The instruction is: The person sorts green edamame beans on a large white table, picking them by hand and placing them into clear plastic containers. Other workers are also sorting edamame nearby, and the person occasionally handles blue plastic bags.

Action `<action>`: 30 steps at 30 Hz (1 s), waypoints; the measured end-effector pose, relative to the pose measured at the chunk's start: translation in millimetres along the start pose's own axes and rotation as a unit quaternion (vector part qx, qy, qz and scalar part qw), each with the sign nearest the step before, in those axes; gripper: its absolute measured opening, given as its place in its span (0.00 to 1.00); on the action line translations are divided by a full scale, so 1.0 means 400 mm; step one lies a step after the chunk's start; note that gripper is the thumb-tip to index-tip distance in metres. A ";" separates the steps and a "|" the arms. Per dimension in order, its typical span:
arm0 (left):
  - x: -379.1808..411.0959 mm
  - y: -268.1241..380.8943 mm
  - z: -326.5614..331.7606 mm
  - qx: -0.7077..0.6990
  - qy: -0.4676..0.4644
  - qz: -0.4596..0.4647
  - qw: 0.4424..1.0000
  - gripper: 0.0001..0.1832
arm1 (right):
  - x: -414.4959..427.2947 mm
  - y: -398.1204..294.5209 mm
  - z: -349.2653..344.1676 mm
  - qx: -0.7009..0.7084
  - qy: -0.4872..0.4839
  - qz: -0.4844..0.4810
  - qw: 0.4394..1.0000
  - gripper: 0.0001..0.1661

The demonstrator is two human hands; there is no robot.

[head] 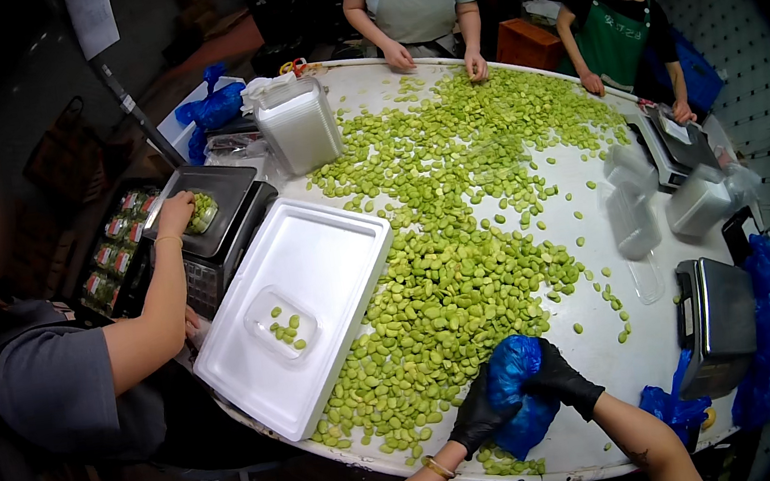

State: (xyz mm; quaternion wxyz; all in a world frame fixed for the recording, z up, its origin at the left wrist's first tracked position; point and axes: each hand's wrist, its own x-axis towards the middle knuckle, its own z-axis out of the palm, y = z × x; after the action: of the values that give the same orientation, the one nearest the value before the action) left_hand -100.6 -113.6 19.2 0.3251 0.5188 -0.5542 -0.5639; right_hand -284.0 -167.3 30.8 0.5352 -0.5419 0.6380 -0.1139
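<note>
In black gloves, both my hands hold a crumpled blue plastic bag [513, 373] low over the near edge of the table. My left hand [481, 414] grips its left side, and my right hand [564, 379] has hold of the right side. What the bag contains cannot be seen. Directly beyond it spreads a heap of shelled green broad beans [451, 297]. A few more beans [509, 463] lie between the bag and my body. Left of the heap, a white foam tray [320, 249] carries a clear plastic tub [257, 323] with several beans inside.
Left, a person's hand [175, 213] touches a bean-filled tub on a scale [232, 187]. Stacked clear tubs [297, 124] stand behind. Two people work across the white table [535, 220]. Another scale [720, 320] and blue bags [677, 406] sit at my right.
</note>
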 end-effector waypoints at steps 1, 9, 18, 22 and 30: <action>0.000 0.014 -0.001 -0.007 -0.008 -0.005 1.000 0.53 | -0.002 -0.008 0.003 -0.050 0.013 0.005 0.999 0.60; 0.008 -0.029 0.029 0.043 0.020 -0.019 0.999 0.53 | 0.005 -0.006 -0.002 -0.116 0.025 -0.010 0.993 0.51; -0.003 -0.003 0.043 0.071 0.056 -0.019 0.996 0.52 | -0.004 -0.035 -0.013 -0.166 0.003 0.012 0.986 0.57; -0.007 0.002 0.063 0.049 0.069 -0.008 0.996 0.51 | 0.013 0.007 -0.022 -0.153 -0.004 -0.008 0.988 0.54; -0.007 -0.025 0.052 0.018 0.055 -0.028 0.998 0.53 | -0.013 0.017 -0.081 0.117 -0.165 -0.072 0.977 0.56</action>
State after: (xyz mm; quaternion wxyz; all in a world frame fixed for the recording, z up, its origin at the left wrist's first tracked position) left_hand -117.4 -103.1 7.2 0.3296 0.5703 -0.5308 -0.5332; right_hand -314.9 -174.7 41.8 0.6832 -0.5316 0.4821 -0.1352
